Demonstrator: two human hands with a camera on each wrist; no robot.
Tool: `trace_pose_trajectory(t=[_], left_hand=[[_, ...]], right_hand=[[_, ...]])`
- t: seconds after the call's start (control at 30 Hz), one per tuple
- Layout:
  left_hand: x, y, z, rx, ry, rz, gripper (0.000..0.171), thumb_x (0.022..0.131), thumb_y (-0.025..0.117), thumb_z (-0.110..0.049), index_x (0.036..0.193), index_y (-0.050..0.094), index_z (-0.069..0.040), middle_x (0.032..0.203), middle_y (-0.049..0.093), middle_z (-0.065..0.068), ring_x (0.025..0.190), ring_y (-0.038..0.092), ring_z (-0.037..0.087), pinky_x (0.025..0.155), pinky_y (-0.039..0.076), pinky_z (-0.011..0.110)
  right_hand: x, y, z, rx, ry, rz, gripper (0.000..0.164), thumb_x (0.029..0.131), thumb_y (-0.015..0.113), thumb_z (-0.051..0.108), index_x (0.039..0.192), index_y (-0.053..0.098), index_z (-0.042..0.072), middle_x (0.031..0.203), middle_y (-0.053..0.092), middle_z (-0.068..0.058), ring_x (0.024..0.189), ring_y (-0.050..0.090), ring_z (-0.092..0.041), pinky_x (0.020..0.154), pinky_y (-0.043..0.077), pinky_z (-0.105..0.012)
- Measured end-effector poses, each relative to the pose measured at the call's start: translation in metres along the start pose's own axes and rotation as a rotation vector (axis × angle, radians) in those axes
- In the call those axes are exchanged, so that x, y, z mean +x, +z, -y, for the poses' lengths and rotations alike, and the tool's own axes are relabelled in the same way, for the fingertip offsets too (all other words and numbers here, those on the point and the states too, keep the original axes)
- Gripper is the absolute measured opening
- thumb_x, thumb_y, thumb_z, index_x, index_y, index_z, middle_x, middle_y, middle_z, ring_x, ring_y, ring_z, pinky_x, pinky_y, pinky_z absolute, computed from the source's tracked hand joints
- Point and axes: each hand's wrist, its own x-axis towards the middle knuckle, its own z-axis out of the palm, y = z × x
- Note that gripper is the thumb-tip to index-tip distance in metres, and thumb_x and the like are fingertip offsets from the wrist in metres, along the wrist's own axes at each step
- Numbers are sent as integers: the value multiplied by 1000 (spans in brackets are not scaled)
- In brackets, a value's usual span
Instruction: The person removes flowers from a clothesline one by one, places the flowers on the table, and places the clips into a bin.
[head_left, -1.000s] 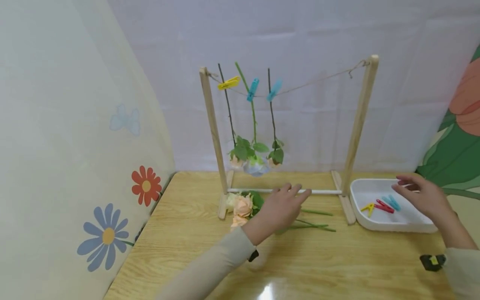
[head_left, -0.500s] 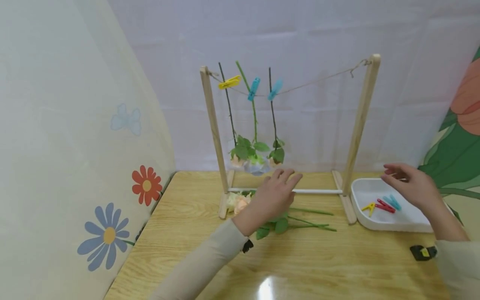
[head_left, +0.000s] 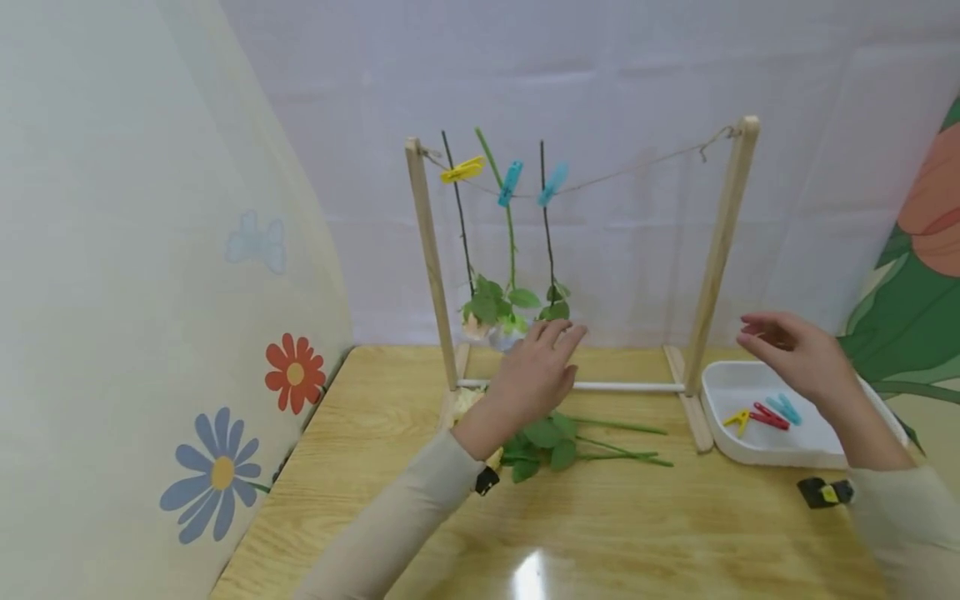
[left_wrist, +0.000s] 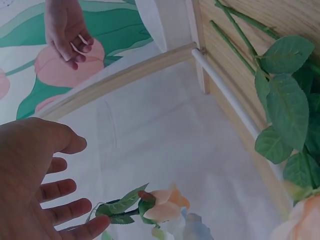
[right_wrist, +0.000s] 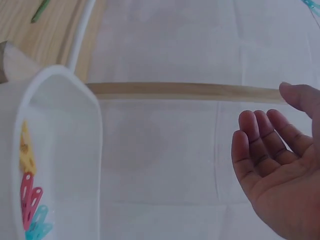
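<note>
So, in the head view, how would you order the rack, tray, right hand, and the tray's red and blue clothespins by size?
Rack
White tray
Right hand
Red clothespin and blue clothespin: too alike to rank

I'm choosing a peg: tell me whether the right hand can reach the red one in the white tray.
Probably yes: the right hand looks empty and is near the open-topped white tray. Nothing covers the red peg, though the yellow peg and blue peg lie close by.
</note>
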Motion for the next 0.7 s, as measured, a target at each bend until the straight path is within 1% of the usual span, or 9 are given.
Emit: trace_pose_trajectory(t=[0.1, 0.2, 0.27, 0.37, 0.47, 0.57, 0.7], left_hand=[[3, -3, 4, -5, -29, 12, 56, 96, 69, -25, 146, 50, -9, 137, 57, 14, 121, 58, 30, 77, 61, 33], [7, -4, 8, -27, -56, -3, 55, 98, 67, -25, 147, 49, -9, 139, 55, 14, 121, 57, 30, 75, 60, 32], [10, -5, 10, -48, -68, -31, 54, 98, 66, -24, 147, 49, -8, 139, 55, 14, 120, 58, 30, 73, 60, 30], [14, -7, 13, -88, -81, -83, 52, 98, 65, -21, 145, 50, -6, 138, 56, 15, 118, 60, 31, 76, 60, 32], [17, -9, 15, -129, -103, -132, 52, 97, 66, -19, 144, 50, -4, 138, 55, 17, 117, 60, 32, 73, 59, 33], [21, -8, 19, -177, -135, -185, 54, 95, 69, -17, 144, 49, -2, 138, 55, 18, 119, 58, 33, 81, 59, 35], [27, -5, 26, -229, -190, -249, 56, 94, 70, -13, 144, 48, 0, 136, 56, 20, 121, 57, 33, 91, 57, 37]], right_hand=[[3, 2, 7, 37, -15, -10, 49, 101, 62, 36, 135, 60, 2, 104, 62, 14, 87, 52, 12, 69, 46, -9], [7, 5, 14, 73, -27, -19, 49, 101, 62, 35, 136, 59, 1, 102, 61, 19, 88, 54, 11, 70, 46, -8], [11, 8, 19, 84, -21, -25, 49, 101, 62, 36, 136, 59, 2, 103, 60, 22, 88, 54, 11, 71, 46, -7], [15, 12, 27, 105, -10, -26, 49, 101, 62, 38, 136, 60, 4, 105, 61, 17, 89, 56, 11, 72, 47, -7], [19, 14, 35, 140, -15, -22, 48, 101, 62, 37, 135, 60, 4, 106, 61, 19, 92, 56, 9, 74, 47, -8], [24, 15, 43, 174, -38, -27, 47, 101, 62, 35, 134, 61, 2, 109, 62, 18, 96, 56, 7, 76, 46, -8], [30, 16, 55, 202, -42, -46, 48, 101, 62, 39, 134, 61, 5, 113, 64, 16, 99, 58, 7, 80, 47, -5]])
